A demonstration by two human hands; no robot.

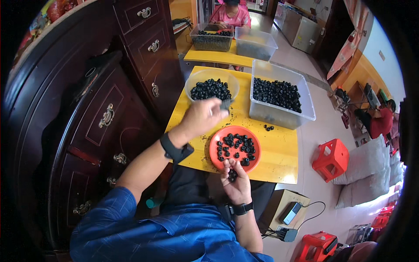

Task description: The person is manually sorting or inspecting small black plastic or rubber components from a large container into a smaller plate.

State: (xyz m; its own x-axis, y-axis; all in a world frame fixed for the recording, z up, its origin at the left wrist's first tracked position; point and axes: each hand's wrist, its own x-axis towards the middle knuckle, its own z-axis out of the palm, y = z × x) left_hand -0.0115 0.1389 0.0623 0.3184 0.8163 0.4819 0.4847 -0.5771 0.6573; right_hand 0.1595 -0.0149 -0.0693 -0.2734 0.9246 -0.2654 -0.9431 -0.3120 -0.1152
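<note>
My left hand [202,117] is raised over the near side of a round clear tub [234,81] of small black ring-like parts. Its thumb and fingers close around a dark part [225,104], smeared by motion. Palm up, my right hand [237,185] curls its fingers around several black parts [232,175] at the near rim of a red plate [213,150]. More black parts [237,143] are spread over that plate, some standing with their holes upward.
A large clear bin [279,114] of black parts stands on the yellow table [275,161], beside a few loose parts [268,128]. Dark drawers [104,115] border the left. A red stool [330,160] stands right. Across the table, a person in pink [233,15] sits behind two bins.
</note>
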